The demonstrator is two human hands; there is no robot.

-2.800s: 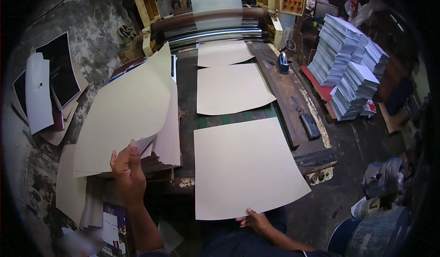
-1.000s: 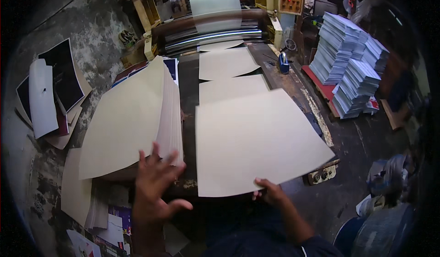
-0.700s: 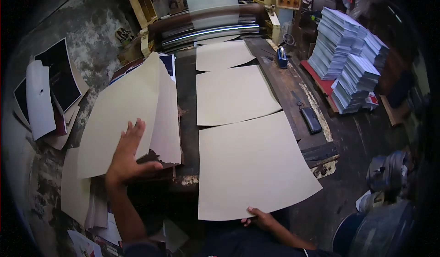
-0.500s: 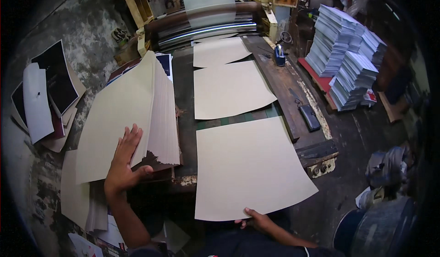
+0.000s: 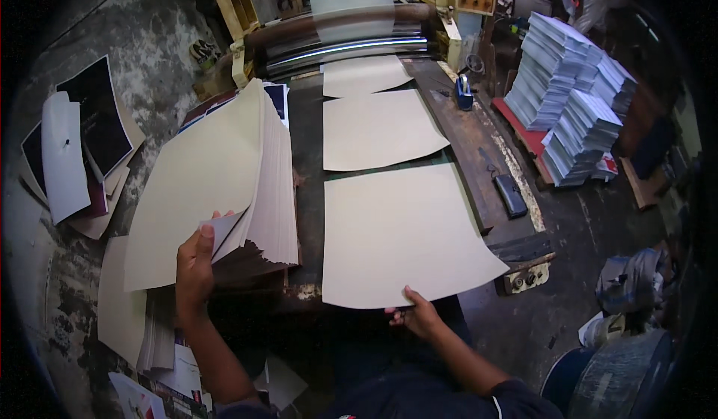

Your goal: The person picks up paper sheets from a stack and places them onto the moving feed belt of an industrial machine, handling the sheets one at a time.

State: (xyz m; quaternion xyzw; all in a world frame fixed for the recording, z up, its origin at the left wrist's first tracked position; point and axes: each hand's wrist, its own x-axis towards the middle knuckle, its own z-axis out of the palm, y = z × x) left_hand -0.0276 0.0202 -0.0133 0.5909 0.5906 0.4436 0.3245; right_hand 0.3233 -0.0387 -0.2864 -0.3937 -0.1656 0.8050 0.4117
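Note:
My left hand pinches the near right corner of the top sheet on a tall stack of cream paper sheets, and that corner is bent up. Between thumb and fingers, my right hand grips the near edge of a single cream sheet lying on the machine's feed table. Ahead of it lie a second cream sheet and a third cream sheet, in a line leading to shiny metal rollers. A clear film hangs down to the rollers.
Right of the feed table stand tall stacks of white paper on a red board. A blue tape dispenser and a dark case lie along the table's right side. Dark printed sheets lean at far left; a large drum stands lower right.
My right hand has pushed its sheet forward along the table, and the sheets ahead have moved toward the rollers. My left hand has gone from lying flat on the stack to pinching a sheet's corner.

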